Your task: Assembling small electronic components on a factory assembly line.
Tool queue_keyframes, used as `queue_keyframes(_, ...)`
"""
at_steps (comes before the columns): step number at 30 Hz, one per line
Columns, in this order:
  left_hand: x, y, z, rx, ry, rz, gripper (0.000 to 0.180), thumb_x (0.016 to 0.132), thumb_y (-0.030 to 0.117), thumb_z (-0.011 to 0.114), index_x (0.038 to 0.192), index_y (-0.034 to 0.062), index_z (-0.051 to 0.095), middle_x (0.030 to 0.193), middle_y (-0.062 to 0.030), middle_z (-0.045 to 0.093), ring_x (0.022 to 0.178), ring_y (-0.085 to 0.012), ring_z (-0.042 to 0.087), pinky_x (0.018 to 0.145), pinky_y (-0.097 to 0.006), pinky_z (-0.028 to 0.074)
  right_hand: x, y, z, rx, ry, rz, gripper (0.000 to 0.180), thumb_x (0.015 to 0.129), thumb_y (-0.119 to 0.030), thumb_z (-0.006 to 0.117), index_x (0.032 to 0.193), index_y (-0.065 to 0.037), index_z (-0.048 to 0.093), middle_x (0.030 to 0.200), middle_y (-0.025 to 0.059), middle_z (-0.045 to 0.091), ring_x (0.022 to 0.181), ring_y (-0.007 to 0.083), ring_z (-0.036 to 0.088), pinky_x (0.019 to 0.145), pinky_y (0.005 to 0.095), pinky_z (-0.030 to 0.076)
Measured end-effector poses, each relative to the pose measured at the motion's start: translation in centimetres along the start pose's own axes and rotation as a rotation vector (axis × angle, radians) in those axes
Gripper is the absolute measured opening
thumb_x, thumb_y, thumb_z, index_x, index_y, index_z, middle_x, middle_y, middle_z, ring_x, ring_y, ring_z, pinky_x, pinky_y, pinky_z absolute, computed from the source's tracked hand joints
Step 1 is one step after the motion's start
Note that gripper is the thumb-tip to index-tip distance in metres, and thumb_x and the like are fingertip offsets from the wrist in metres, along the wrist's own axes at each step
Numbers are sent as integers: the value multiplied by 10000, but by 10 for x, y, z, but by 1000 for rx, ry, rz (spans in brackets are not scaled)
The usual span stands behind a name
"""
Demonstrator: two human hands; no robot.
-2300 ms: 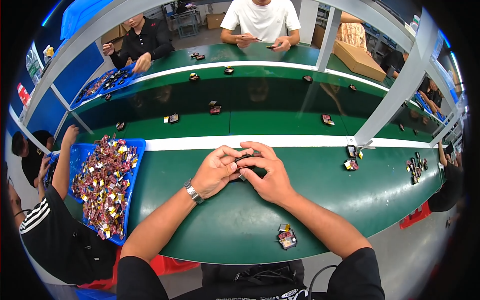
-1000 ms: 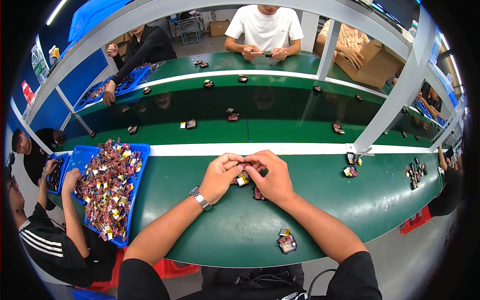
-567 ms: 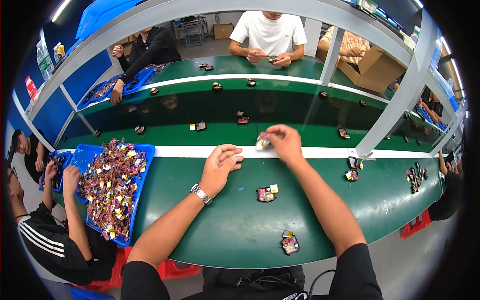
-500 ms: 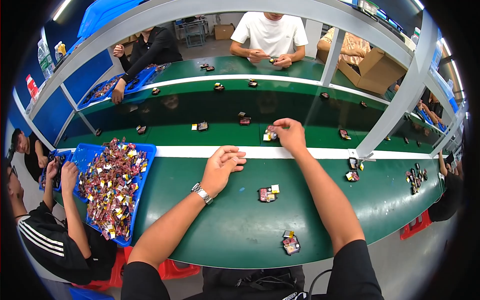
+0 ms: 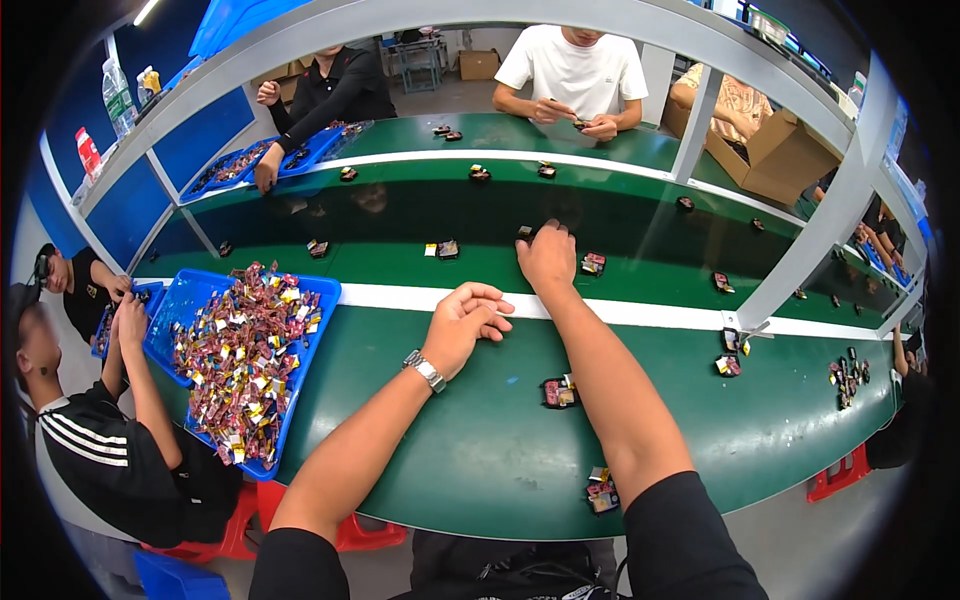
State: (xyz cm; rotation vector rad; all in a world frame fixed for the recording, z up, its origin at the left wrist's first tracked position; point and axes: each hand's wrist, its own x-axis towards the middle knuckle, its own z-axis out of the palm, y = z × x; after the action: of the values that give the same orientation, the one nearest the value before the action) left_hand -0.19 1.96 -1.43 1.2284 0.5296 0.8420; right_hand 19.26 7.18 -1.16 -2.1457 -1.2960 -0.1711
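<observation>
Currently the green work surface (image 5: 480, 450) spans the near half of the view, bounded at its far edge by a white strip (image 5: 640, 312), beyond which runs a darker green conveyor belt (image 5: 420, 215) carrying small assembled pieces spaced apart. A blue tray (image 5: 310, 345) heaped with small mixed-colour parts sits at the left edge of the surface.

Right hand (image 5: 547, 260): arm extended across the white strip, palm down on the belt, fingers curled over a small dark piece (image 5: 527, 233) at its fingertips. Cannot tell whether the piece is gripped or merely covered; it lies on the belt just beyond the strip, between two other pieces.

Left hand (image 5: 463, 322): resting on the near surface against the white strip, fingers loosely curled, nothing visibly held.

A small dark-and-red piece (image 5: 559, 392) lies on the surface just left of the right forearm; another small piece (image 5: 602, 492) sits near the surface's near edge.

Judgement: step in hand looks like setting a finished piece onto the belt. Next move would call for freeing the fingers cleanly, then bringing the arm back without brushing the neighbouring pieces.
</observation>
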Motion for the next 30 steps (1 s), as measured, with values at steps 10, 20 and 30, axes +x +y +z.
queue_keyframes(10, 17, 14, -18, -27, 2, -211, 307, 1033, 297, 470, 1152, 31, 570, 1058, -117, 666, 855, -144, 647, 752, -299, 538, -77, 28, -87, 642, -352, -530, 572, 742, -134, 779, 1246, -51, 522, 1038, 127, 664, 958, 258, 640, 851, 368, 516)
queue_keyframes(20, 16, 22, -10, 81, -269, -279, 377, 982, 114, 577, 1332, -13, 520, 1132, -75, 655, 983, -157, 662, 835, -303, 587, -103, 34, -106, 574, -293, -620, 585, 775, -48, 734, 1311, -58, 501, 1218, 126, 560, 1150, 319, 543, 963, 398, 473)
queue_keyframes(30, -2, 16, 8, 59, -182, -163, 393, 961, -22, 474, 1351, 13, 503, 1190, -94, 573, 1082, -194, 638, 950, -363, 580, -105, 33, -100, 408, -188, -743, 254, 813, -93, 737, 1055, -92, 659, 1223, 82, 552, 1104, 275, 545, 858, 381, 523)
